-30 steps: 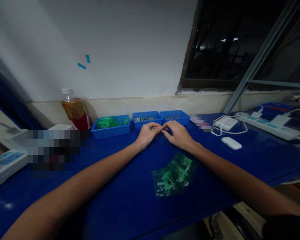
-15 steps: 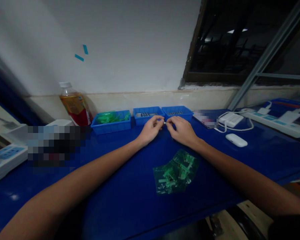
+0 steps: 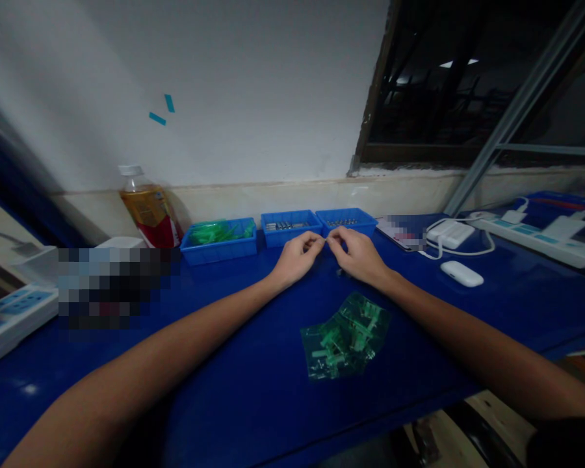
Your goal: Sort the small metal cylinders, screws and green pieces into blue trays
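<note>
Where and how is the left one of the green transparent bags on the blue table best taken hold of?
Probably pinch the left bag by its left edge, coming from the left with the left hand: that edge looks flat and free, while its right side meets the other bag.

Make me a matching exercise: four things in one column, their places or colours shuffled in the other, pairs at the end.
Things:
1. Bottle
2. Left hand
3. Packets
4. Rounded case

Places or colours:
A. see-through green, lying on the table
B. all white, farther right than the right hand
C. white-capped, near the wall
D. fingertips close to those of the right hand

Pairs: 1-C, 2-D, 3-A, 4-B
</note>
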`<state>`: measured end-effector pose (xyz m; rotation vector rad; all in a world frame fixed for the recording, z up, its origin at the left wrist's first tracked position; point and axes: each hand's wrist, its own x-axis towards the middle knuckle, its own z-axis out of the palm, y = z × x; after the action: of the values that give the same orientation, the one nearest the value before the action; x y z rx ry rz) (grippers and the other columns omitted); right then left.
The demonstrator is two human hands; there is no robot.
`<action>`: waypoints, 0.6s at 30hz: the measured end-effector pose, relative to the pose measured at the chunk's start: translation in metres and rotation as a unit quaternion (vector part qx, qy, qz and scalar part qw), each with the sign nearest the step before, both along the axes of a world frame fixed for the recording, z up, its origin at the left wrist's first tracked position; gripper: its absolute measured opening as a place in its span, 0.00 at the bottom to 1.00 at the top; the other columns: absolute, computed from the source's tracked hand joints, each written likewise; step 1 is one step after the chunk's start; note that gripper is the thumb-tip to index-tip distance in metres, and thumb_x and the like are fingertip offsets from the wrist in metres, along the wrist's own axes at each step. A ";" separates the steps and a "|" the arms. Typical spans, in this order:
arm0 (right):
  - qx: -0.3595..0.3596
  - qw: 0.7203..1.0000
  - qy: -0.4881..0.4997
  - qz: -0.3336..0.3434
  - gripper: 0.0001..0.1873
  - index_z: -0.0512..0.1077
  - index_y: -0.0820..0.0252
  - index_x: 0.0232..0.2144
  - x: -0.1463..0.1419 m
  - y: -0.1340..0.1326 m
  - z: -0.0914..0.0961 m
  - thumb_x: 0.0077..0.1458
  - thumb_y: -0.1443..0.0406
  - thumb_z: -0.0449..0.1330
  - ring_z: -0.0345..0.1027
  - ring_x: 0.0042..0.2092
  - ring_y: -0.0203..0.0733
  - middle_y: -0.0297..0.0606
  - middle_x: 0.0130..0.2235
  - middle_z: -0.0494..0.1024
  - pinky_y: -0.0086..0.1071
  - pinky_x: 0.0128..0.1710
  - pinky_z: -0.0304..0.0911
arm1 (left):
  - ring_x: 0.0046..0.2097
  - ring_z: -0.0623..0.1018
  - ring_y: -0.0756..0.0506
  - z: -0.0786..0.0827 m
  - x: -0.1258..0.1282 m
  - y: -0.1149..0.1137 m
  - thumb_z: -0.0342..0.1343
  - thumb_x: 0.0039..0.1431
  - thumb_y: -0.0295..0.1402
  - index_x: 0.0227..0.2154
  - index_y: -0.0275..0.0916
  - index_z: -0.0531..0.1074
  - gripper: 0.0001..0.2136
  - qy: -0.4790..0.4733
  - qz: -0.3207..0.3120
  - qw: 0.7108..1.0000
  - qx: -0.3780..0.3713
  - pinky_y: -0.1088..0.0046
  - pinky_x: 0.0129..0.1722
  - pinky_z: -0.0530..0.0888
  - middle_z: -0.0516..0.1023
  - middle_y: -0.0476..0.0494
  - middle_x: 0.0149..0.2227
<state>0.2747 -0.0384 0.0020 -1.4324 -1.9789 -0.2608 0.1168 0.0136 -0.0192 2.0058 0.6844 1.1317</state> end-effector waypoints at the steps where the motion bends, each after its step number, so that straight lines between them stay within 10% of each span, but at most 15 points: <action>1: 0.008 1.000 -0.002 0.011 0.08 0.67 0.59 0.37 0.001 0.000 0.000 0.58 0.62 0.51 0.68 0.35 0.42 0.38 0.31 0.74 0.32 0.36 0.58 | 0.34 0.73 0.49 0.000 0.000 0.000 0.49 0.60 0.36 0.32 0.36 0.71 0.09 0.002 0.003 1.000 -0.002 0.75 0.36 0.68 0.74 0.48 0.30; 9: 0.048 0.994 -0.081 0.048 0.08 0.69 0.59 0.33 0.004 -0.003 0.009 0.58 0.65 0.50 0.67 0.38 0.44 0.41 0.33 0.74 0.35 0.40 0.59 | 0.32 0.73 0.48 -0.001 0.000 0.003 0.41 0.64 0.41 0.30 0.36 0.70 0.18 0.072 -0.028 0.997 0.002 0.73 0.33 0.68 0.74 0.46 0.28; 18: -0.011 0.979 -0.003 -0.205 0.14 0.75 0.62 0.25 0.085 0.070 0.015 0.53 0.60 0.56 0.68 0.37 0.48 0.46 0.31 0.75 0.37 0.39 0.61 | 0.46 0.70 0.40 0.000 -0.001 -0.020 0.50 0.60 0.35 0.44 0.42 0.70 0.11 0.310 -0.046 0.914 0.257 0.61 0.44 0.63 0.73 0.42 0.42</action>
<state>0.3596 0.0314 0.0166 -1.8482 -1.6782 -0.4235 0.1159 -0.0063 -0.0196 2.8705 0.6195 0.6393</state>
